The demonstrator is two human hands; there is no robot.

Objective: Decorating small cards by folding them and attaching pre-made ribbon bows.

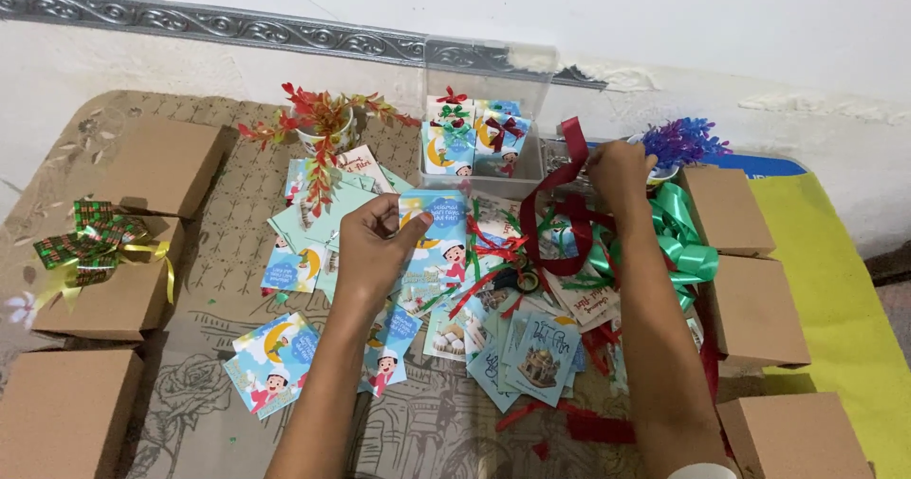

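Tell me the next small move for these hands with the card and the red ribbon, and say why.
Probably draw the dark red ribbon down toward the card. The right hand pinches the ribbon's upper end near the clear box, with its loop hanging over the card pile, while the left hand holds the card upright, apart from the ribbon.

Plain brown cardboard boxes [161,161] stand along both sides of the table [427,436], one box carrying a green and gold bow [90,242]. A clear plastic container [484,147] sits at the back between a red artificial plant [318,123] and a purple artificial plant [681,142]. A yellow mat [835,299] lies on the right.
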